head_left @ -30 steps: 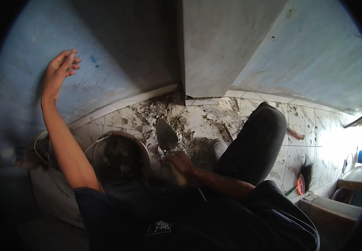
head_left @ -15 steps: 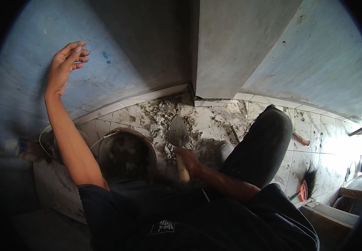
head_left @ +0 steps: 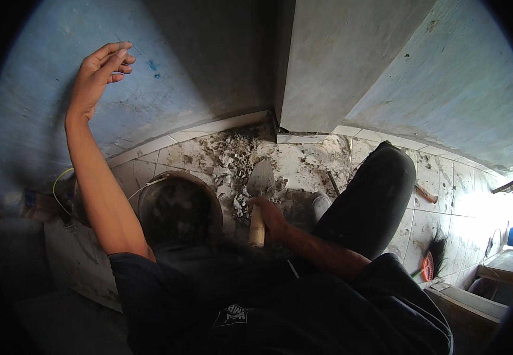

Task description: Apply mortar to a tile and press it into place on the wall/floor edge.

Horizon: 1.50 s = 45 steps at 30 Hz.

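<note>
My right hand [head_left: 270,218] is closed around the wooden handle of a trowel [head_left: 261,179]. The pointed metal blade lies low over the dirty tiled floor, among grey rubble [head_left: 230,163]. Raised at the upper left, my left hand [head_left: 92,77] is by the blue wall, with its fingers loosely bent, apart and holding nothing. Whether it touches the wall I cannot tell. Between my arms stands a dark round bucket [head_left: 214,195] with a thin wire handle; its inside is in shadow.
A grey pillar [head_left: 339,71] juts out between two blue walls. Right of my bent knee [head_left: 380,183] lies a brown wooden handle [head_left: 427,194], and nearer, an orange-headed broom [head_left: 427,266] with black bristles. A thin rod [head_left: 333,183] rests beside my foot.
The trowel blade has shifted slightly right and up in the picture, still in my right hand. My left hand appears a little higher. The whole view has tilted slightly.
</note>
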Tool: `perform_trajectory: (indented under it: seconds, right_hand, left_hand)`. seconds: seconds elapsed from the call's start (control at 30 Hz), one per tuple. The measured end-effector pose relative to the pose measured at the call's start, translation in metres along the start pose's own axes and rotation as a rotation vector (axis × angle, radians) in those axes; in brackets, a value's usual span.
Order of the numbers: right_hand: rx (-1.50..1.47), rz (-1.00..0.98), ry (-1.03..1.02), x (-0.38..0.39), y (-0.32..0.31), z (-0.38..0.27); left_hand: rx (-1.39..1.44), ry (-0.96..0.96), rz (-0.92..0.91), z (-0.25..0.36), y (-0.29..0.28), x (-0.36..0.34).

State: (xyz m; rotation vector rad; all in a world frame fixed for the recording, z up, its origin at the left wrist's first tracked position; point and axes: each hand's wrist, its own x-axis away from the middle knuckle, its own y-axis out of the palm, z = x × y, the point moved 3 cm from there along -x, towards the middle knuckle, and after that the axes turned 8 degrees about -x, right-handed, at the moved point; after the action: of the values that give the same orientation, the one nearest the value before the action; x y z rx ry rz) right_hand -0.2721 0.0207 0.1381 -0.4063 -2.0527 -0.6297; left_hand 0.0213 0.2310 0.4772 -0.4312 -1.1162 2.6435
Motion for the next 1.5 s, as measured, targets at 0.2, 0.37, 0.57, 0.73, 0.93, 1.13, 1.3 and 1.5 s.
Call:
perform_trajectory:
  seconds: [0.2, 0.37, 0.57, 0.73, 0.93, 1.13, 1.3, 1.5]
  right_hand:
    - [0.173, -0.04, -0.191, 0.007, 0.003, -0.008]
    - [0.135, -0.064, -0.107, 0.017, 0.006, -0.012]
    - [0.015, -0.07, -0.072, 0.01, 0.005, -0.007]
    - [0.01, -0.106, -0.073, -0.005, 0.003, 0.002]
    - [-0.051, -0.091, -0.121, -0.016, 0.002, 0.009]
    - [-0.001, -0.041, -0.151, -0.014, 0.002, 0.008]
    - [-0.009, -0.054, -0.082, -0.008, 0.003, 0.005]
    - [0.017, -0.031, -0.115, 0.004, 0.005, -0.006]
  left_hand:
    - [-0.028, 0.003, -0.005, 0.001, 0.001, 0.001]
    - [-0.009, -0.026, -0.02, 0.001, 0.003, -0.001]
    - [-0.013, -0.032, -0.031, 0.0, 0.007, -0.003]
    - [-0.029, -0.04, -0.037, 0.0, 0.009, -0.003]
    - [-0.028, -0.044, -0.051, -0.002, 0.012, -0.005]
    - [-0.037, -0.037, -0.069, -0.001, 0.014, -0.006]
    - [-0.08, -0.005, -0.142, 0.004, 0.03, -0.009]
    - [-0.125, 0.006, -0.203, 0.008, 0.045, -0.015]
